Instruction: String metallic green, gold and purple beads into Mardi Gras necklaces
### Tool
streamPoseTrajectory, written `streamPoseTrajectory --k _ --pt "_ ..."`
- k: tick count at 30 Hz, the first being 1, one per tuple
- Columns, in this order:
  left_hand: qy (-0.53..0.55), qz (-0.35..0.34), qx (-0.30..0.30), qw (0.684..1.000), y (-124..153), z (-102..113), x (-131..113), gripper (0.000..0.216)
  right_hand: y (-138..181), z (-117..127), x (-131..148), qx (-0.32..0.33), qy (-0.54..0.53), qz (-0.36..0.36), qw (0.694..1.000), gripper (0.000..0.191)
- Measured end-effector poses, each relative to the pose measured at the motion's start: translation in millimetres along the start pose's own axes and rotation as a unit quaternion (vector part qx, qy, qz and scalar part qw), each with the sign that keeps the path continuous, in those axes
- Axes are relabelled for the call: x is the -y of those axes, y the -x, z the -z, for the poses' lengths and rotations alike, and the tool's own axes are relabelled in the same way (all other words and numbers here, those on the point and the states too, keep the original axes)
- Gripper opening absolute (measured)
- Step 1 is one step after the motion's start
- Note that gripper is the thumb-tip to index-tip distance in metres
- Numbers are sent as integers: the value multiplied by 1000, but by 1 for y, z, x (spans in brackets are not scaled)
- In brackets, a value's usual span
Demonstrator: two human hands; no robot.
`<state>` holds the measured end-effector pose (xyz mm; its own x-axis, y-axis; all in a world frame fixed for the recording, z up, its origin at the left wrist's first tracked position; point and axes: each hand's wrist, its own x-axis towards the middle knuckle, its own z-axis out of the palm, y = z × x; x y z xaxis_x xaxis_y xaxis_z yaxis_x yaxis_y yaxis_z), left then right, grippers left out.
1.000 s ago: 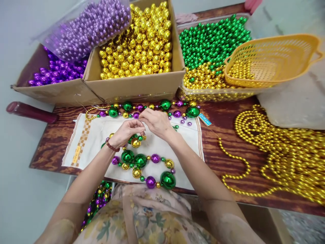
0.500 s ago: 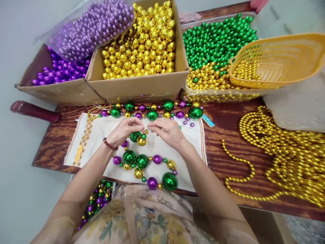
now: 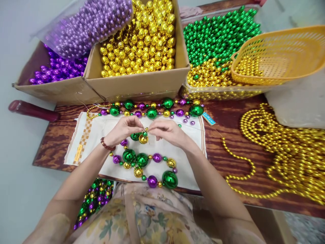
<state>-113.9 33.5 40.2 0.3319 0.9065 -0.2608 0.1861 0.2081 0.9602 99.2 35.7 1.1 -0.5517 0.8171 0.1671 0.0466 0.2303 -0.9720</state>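
My left hand (image 3: 124, 129) and my right hand (image 3: 166, 130) meet over a white cloth (image 3: 96, 135), fingertips pinched together on the end of a bead strand (image 3: 142, 161). The strand carries green, gold and purple beads and loops down across the cloth toward my lap. A green bead and a gold bead (image 3: 143, 139) hang just under my fingers. What passes between the fingertips is too thin to make out. A finished row of beads (image 3: 152, 110) lies along the cloth's far edge.
Cardboard boxes hold gold beads (image 3: 138, 44) and purple beads (image 3: 54, 69); a bag of lilac beads (image 3: 86, 23) rests on them. A clear tub (image 3: 218, 93) holds green and gold beads, with an orange basket (image 3: 276, 56) on it. Gold chains (image 3: 286, 145) pile at right. A dark red cylinder (image 3: 33, 110) lies left.
My hands drew slightly apart and back toward me, still pinched on the strand's end. A green bead now shows in the far row where my right hand covered it.
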Motion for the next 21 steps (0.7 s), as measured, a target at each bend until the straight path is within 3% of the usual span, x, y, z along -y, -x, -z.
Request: streamPoseTrajectory --k 3,5,8,12,16,21 --pt "-65 -77 -14 995 4 -1 4 14 -13 -4 -8 -5 -101 -97 990 25" --pt "-146 -153 -45 976 7 -3 8 9 -21 -9 -14 11 -122 -125 984 23" --pt "-259 -272 -107 921 9 -5 17 6 -29 -14 -18 12 -162 -134 978 21" --pt "-331 -388 -165 844 7 -10 28 10 -33 -15 -18 6 -183 -153 971 21" --pt "-358 -430 -203 804 3 -11 34 11 -36 -15 -17 12 -185 -150 971 25" --pt "-354 -446 -226 791 3 -11 41 12 -37 -23 -14 -32 -171 -144 974 18"
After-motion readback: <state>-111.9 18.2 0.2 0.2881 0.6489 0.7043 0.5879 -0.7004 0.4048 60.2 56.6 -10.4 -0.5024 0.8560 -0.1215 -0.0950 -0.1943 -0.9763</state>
